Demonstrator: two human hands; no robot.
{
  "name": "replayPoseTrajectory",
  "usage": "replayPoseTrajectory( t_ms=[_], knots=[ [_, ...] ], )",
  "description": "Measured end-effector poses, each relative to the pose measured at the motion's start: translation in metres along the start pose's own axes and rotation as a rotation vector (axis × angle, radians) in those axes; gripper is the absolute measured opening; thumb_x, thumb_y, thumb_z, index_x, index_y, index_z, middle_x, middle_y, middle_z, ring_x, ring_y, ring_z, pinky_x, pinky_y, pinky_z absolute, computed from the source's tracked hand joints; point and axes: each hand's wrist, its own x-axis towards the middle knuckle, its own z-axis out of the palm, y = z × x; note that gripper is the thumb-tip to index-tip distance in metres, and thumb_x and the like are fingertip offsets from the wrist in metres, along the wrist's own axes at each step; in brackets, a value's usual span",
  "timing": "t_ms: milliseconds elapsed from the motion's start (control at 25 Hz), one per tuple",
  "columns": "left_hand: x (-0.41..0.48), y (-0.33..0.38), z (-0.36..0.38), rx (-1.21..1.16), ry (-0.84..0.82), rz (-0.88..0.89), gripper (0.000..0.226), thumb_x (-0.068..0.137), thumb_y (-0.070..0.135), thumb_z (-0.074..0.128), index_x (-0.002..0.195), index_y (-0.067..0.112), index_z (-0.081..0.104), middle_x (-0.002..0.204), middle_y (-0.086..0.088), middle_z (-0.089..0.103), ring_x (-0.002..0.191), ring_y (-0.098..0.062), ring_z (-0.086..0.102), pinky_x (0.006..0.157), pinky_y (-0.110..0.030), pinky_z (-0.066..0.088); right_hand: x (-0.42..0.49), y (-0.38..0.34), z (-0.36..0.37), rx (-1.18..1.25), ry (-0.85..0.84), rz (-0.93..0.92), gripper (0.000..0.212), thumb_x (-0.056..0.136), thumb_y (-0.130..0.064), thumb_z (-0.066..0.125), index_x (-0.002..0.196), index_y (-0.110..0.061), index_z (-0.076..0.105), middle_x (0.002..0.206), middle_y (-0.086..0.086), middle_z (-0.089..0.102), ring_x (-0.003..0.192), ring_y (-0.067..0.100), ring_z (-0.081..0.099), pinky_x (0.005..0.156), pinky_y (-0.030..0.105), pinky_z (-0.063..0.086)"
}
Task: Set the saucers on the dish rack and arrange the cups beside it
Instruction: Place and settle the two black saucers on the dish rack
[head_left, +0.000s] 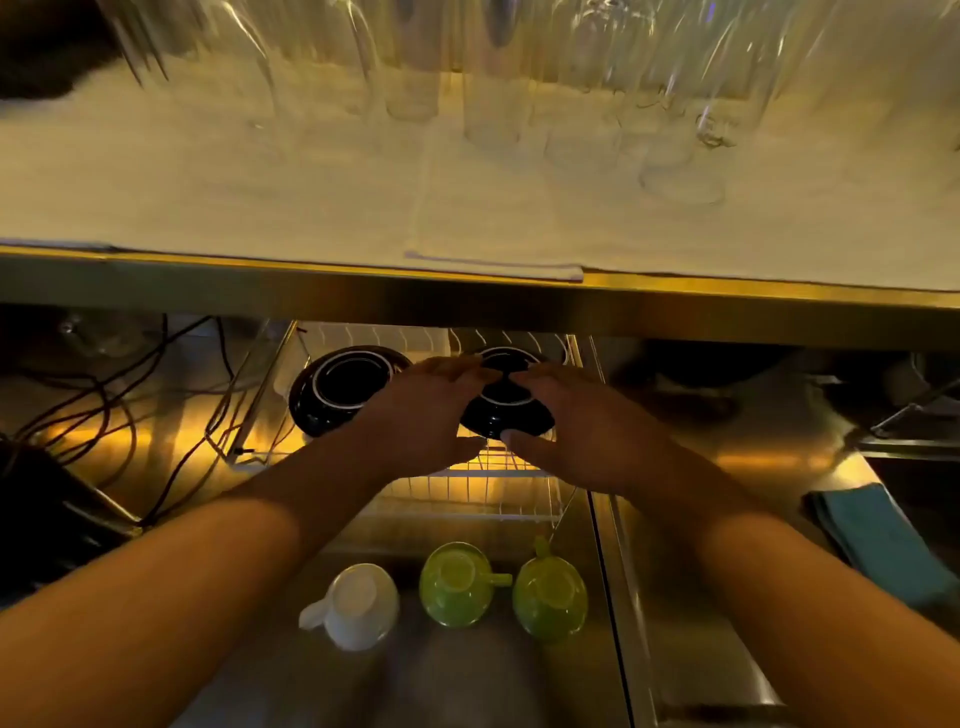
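Note:
A white wire dish rack (467, 488) stands on the steel counter under a shelf. Dark saucers lean in it: one stack at the left (340, 392) and one at the right (506, 410). My left hand (421, 415) and my right hand (576, 421) both hold the right dark saucer by its edges, thumbs at its near rim. Three cups sit upside down in a row in front of the rack: a white cup (358, 605), a green cup (457, 584) and another green cup (550, 595).
A shelf (467, 296) covered with a white cloth and several upturned glasses (680, 171) hangs over the rack. Dark cables (104, 410) lie at the left. A folded blue cloth (878, 540) lies at the right on the counter.

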Motion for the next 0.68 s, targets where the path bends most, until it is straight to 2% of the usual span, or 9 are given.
replayPoseTrajectory(
  t_ms=[160, 280, 400, 480, 600, 680],
  knots=[
    [0.007, 0.009, 0.003, 0.082, 0.068, 0.141, 0.054, 0.087, 0.042, 0.072, 0.137, 0.030, 0.054, 0.141, 0.001, 0.059, 0.124, -0.022, 0.057, 0.094, -0.036, 0.050, 0.002, -0.004, 0.012, -0.041, 0.061, -0.024, 0.063, 0.085, -0.064, 0.055, 0.138, -0.029, 0.048, 0.135, -0.002, 0.060, 0.118, 0.020, 0.057, 0.094, 0.035, 0.048],
    [0.010, 0.018, 0.004, 0.121, 0.074, 0.126, 0.050, 0.090, 0.047, 0.066, 0.135, 0.028, 0.055, 0.134, 0.003, 0.063, 0.120, -0.020, 0.059, 0.092, -0.035, 0.051, 0.002, -0.005, 0.018, -0.027, 0.078, -0.033, 0.059, 0.086, -0.061, 0.055, 0.135, -0.029, 0.050, 0.131, -0.001, 0.062, 0.114, 0.020, 0.060, 0.093, 0.037, 0.051],
    [0.012, 0.027, 0.002, 0.198, 0.057, 0.083, 0.049, 0.094, 0.043, 0.062, 0.138, 0.022, 0.052, 0.133, -0.002, 0.063, 0.118, -0.023, 0.059, 0.089, -0.037, 0.053, -0.001, -0.009, 0.019, -0.003, 0.059, 0.011, 0.056, 0.088, -0.055, 0.057, 0.136, -0.029, 0.050, 0.132, -0.003, 0.061, 0.116, 0.019, 0.059, 0.095, 0.036, 0.050],
    [0.013, 0.031, 0.003, 0.222, 0.054, 0.087, 0.048, 0.096, 0.039, 0.058, 0.140, 0.021, 0.050, 0.134, -0.004, 0.060, 0.119, -0.024, 0.058, 0.088, -0.037, 0.054, -0.006, -0.015, 0.020, 0.073, 0.154, 0.028, 0.050, 0.089, -0.046, 0.060, 0.135, -0.027, 0.053, 0.129, -0.001, 0.063, 0.113, 0.018, 0.060, 0.091, 0.031, 0.048],
    [0.010, 0.033, 0.000, 0.156, 0.065, 0.001, 0.049, 0.095, 0.038, 0.060, 0.140, 0.022, 0.050, 0.137, -0.004, 0.057, 0.124, -0.024, 0.052, 0.092, -0.040, 0.054, -0.017, -0.024, 0.019, 0.237, 0.368, 0.110, 0.028, 0.090, -0.039, 0.056, 0.114, -0.028, 0.064, 0.103, -0.007, 0.067, 0.087, 0.002, 0.058, 0.075, 0.017, 0.043],
    [0.008, 0.034, 0.000, 0.124, 0.085, -0.059, 0.051, 0.092, 0.039, 0.063, 0.139, 0.021, 0.052, 0.138, -0.006, 0.056, 0.125, -0.025, 0.051, 0.095, -0.040, 0.053, -0.022, -0.028, 0.018, 0.390, 0.358, 0.260, 0.016, 0.092, -0.039, 0.054, 0.095, -0.030, 0.066, 0.084, -0.014, 0.064, 0.074, -0.001, 0.058, 0.063, 0.017, 0.044]
  ],
)
